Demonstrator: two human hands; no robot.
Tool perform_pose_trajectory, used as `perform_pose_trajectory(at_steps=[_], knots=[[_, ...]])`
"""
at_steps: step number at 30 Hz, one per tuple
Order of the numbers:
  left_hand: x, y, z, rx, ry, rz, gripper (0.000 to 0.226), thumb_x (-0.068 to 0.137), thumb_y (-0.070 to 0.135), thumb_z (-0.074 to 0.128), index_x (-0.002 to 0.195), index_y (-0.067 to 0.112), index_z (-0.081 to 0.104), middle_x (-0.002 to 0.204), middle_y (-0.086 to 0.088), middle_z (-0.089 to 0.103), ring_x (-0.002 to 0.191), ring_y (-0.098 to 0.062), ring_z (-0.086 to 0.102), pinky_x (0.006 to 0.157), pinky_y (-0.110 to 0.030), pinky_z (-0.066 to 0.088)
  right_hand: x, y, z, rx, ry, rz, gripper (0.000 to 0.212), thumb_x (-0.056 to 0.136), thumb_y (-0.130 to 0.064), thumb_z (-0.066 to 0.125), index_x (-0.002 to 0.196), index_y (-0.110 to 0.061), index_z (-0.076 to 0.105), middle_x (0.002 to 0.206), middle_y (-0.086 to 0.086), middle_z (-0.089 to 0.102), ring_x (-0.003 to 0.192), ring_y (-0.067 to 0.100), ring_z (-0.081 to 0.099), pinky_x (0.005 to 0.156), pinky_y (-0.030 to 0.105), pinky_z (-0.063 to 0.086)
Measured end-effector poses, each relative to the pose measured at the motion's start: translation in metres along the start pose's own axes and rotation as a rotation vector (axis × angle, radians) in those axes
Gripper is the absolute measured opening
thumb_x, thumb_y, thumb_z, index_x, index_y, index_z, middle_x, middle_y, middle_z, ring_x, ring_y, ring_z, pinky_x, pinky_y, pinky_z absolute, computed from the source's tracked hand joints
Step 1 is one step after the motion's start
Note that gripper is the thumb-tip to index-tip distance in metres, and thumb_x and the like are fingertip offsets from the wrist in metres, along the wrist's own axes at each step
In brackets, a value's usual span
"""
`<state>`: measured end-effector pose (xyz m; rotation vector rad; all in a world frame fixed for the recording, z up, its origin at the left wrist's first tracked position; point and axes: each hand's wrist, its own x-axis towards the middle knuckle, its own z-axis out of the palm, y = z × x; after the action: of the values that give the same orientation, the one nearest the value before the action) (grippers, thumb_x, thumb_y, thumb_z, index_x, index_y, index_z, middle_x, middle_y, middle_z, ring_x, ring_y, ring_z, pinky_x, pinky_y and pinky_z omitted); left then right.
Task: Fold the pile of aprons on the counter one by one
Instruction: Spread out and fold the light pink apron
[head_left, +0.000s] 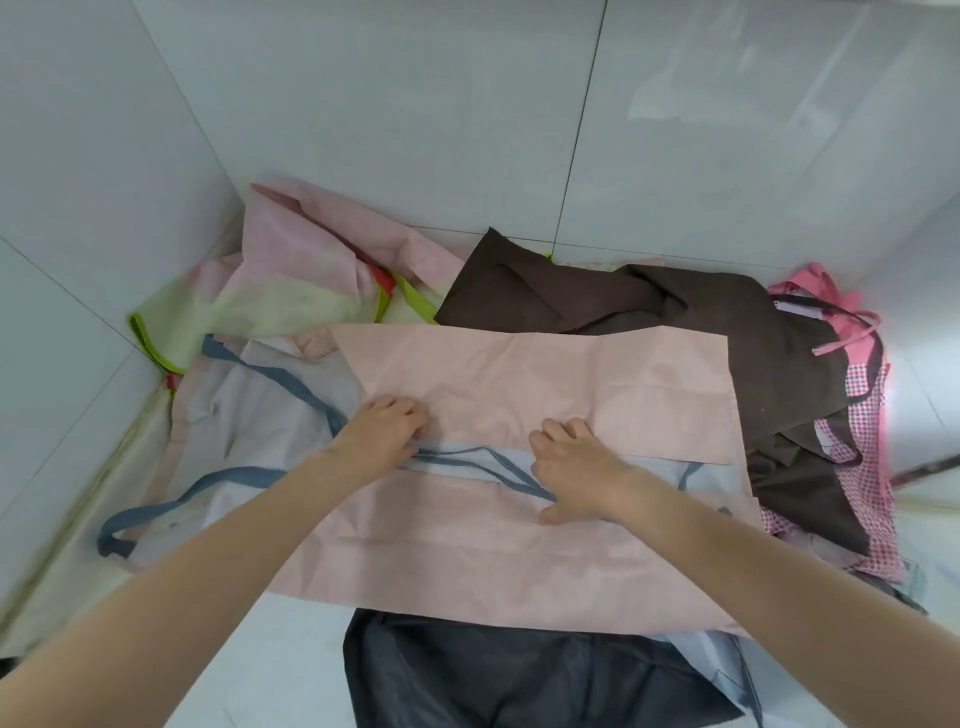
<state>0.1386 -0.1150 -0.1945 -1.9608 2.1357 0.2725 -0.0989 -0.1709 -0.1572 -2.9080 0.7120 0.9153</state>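
Observation:
A pale pink apron (519, 551) lies spread on the white counter (270, 670), its far part (545, 384) folded over toward me so that two pink edges almost meet. Grey-blue straps (467, 457) run along the gap between them. My left hand (384, 426) rests with curled fingers on the folded edge at the left end of the straps. My right hand (571, 462) lies on the same edge further right, its fingers bent over the fabric and its thumb pressing the lower layer. A grip on a strap cannot be made out.
The pile lies around it: a pink and lime apron (291, 275) at the back left, a dark brown one (727, 332) at the back right, a pink checked one (862, 415) at the right, a dark grey one (519, 680) at the front. Tiled walls close the corner.

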Motion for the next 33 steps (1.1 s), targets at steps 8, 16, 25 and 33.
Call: perform_pose_trajectory(at_steps=[8,16,25,33], knots=[[-0.002,-0.003,0.005,-0.090,-0.118,0.002,0.042,0.097,0.033,0.044,0.133,0.011,0.042,0.136,-0.006,0.037,0.128,-0.025,0.031,0.107,-0.028,0.023,-0.011,0.065,-0.046,0.494,-0.059,0.187,0.014,0.081,-0.007,0.060,0.068,-0.006,0.067,0.060,0.005,0.056,0.061,0.019,0.052,0.062,0.028,0.042],[-0.021,-0.005,-0.008,-0.357,0.057,-0.033,0.027,0.097,0.014,0.046,0.116,-0.002,0.056,0.118,-0.016,0.050,0.111,-0.027,0.048,0.089,-0.023,0.033,-0.036,0.091,-0.070,0.271,-0.239,0.406,0.030,0.086,-0.023,0.065,0.107,-0.001,0.065,0.095,0.007,0.061,0.085,0.020,0.056,0.069,0.026,0.044],[-0.062,-0.066,0.015,-0.284,0.124,-0.206,0.043,0.091,0.010,0.047,0.134,0.005,0.043,0.136,-0.013,0.045,0.121,-0.032,0.044,0.097,-0.036,0.037,0.047,-0.014,-0.110,0.288,0.079,0.049,0.047,0.094,-0.024,0.054,0.138,-0.014,0.041,0.138,0.010,0.036,0.122,0.030,0.043,0.096,0.033,0.037],[-0.103,-0.089,0.026,-0.081,-0.129,-0.354,0.048,0.101,0.032,0.031,0.147,0.022,0.023,0.142,-0.005,0.037,0.121,-0.032,0.043,0.098,-0.036,0.038,0.117,-0.097,-0.104,0.173,0.181,-0.080,0.057,0.089,-0.019,0.053,0.142,-0.021,0.031,0.152,0.011,0.009,0.133,0.033,0.019,0.101,0.041,0.030]])
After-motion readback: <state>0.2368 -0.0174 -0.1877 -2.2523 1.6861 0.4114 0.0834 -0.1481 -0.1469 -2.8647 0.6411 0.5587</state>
